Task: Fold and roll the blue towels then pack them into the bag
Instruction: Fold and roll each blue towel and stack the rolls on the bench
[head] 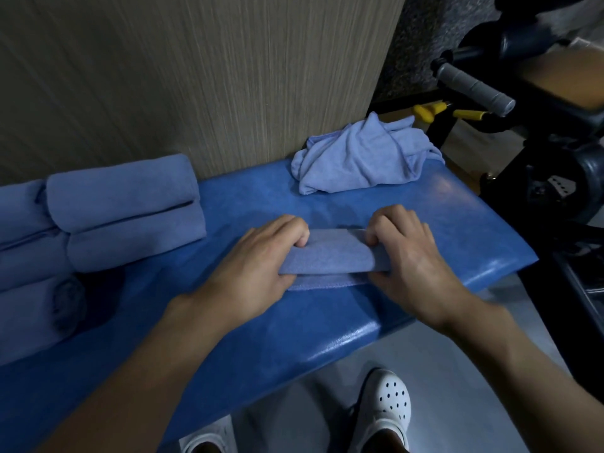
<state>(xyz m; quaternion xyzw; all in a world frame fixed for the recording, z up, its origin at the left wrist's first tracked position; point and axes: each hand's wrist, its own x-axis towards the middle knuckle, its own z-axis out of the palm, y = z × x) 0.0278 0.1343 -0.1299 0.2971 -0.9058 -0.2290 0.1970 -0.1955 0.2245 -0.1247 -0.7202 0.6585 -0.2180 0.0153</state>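
Got my left hand (258, 256) and right hand (408, 253) both curled tight round the ends of a half-rolled blue towel (333, 256) mid-bench (228, 322), rolled ones (127, 210) stacked left, a crumpled towel (362, 155) at the back.

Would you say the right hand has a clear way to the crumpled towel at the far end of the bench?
Probably yes: only bare bench lies between the right hand and the crumpled towel, but it would first have to let go of the towel being rolled.
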